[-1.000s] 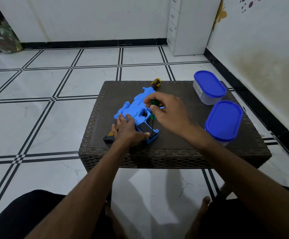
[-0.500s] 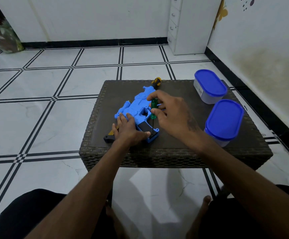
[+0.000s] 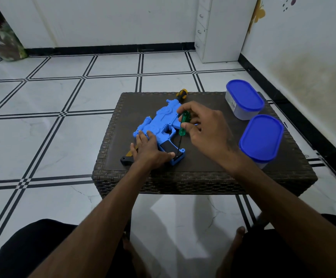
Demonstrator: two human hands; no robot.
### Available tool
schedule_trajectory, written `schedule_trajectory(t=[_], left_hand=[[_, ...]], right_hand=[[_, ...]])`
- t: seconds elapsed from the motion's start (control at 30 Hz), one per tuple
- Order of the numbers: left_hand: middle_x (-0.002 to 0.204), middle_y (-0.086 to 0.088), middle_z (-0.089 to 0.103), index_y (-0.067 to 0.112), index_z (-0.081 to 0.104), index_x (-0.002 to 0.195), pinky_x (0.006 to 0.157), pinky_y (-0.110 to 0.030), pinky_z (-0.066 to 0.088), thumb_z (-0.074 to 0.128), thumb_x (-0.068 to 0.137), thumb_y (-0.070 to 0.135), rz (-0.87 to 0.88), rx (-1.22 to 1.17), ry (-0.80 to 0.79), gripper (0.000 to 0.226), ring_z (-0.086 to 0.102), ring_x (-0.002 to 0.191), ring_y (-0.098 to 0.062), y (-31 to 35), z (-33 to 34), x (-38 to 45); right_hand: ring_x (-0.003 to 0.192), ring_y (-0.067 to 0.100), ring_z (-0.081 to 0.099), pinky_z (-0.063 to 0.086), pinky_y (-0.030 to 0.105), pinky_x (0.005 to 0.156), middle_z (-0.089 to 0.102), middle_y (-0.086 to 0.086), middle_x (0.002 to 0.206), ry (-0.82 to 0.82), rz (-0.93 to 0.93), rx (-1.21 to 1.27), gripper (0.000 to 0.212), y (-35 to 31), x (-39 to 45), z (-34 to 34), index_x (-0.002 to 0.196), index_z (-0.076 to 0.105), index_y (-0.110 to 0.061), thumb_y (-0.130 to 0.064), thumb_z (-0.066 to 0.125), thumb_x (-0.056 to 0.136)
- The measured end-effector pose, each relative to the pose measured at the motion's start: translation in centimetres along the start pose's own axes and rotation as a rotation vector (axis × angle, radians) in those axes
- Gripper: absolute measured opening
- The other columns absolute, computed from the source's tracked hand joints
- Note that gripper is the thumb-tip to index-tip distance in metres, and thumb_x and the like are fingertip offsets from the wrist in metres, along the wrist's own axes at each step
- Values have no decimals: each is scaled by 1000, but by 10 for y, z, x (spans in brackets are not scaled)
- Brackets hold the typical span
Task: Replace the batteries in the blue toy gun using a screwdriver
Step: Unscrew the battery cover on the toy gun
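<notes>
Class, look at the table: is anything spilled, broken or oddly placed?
Nothing is spilled or visibly broken. One oddity: a black-and-yellow tool lies partly hidden under the left hand, beside the blue toy gun.

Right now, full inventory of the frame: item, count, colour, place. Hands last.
toy gun: 1, blue with black grip panel, on its side at table centre
screwdriver: 1, green handle, dark shaft angled down to the grip's butt end
second screwdriver: 1, yellow-black handle, far table edge behind the gun
tool: 1, black and yellow, mostly hidden under the left hand
containers: 2, clear with blue lids, table's right side
table: 1, dark brown wicker
cabinet: 1, white, far corner
bag: 1, patterned green-red, far left
left hand: presses flat on the gun
right hand: pinches the green handle
</notes>
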State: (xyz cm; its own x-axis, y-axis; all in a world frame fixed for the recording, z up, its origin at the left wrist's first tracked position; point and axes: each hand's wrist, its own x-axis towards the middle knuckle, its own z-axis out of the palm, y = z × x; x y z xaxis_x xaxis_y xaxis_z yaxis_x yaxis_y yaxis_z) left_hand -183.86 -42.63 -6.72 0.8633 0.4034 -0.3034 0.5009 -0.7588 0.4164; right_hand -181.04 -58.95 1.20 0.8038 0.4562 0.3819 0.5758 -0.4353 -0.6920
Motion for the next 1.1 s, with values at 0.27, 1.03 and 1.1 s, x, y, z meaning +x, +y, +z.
schedule_trajectory(t=[0.27, 1.03, 1.1], left_hand=[[161, -14, -21, 14, -9, 155, 119, -46, -9, 67, 81, 57, -3, 4, -1, 115, -20, 148, -26, 0, 0, -1], [149, -20, 32, 13, 31, 148, 103, -51, 40, 57, 65, 84, 48, 189, 180, 112, 38, 133, -38, -15, -2, -18], [145, -20, 36, 11, 40, 140, 101, -54, 41, 58, 62, 85, 33, 178, 195, 108, 41, 130, -39, -15, -1, -20]], right_hand=[[91, 6, 69, 55, 12, 74, 72, 1, 101, -9, -36, 40, 30, 5, -5, 4, 114, 65, -19, -2, 65, 90], [81, 8, 63, 55, 19, 70, 63, -5, 94, 53, -133, 19, 14, 4, -8, -1, 97, 77, -15, -11, 74, 85], [87, 5, 65, 56, 22, 76, 65, -8, 96, 41, -134, 30, 23, 3, -8, 0, 106, 73, -16, -6, 72, 85]])
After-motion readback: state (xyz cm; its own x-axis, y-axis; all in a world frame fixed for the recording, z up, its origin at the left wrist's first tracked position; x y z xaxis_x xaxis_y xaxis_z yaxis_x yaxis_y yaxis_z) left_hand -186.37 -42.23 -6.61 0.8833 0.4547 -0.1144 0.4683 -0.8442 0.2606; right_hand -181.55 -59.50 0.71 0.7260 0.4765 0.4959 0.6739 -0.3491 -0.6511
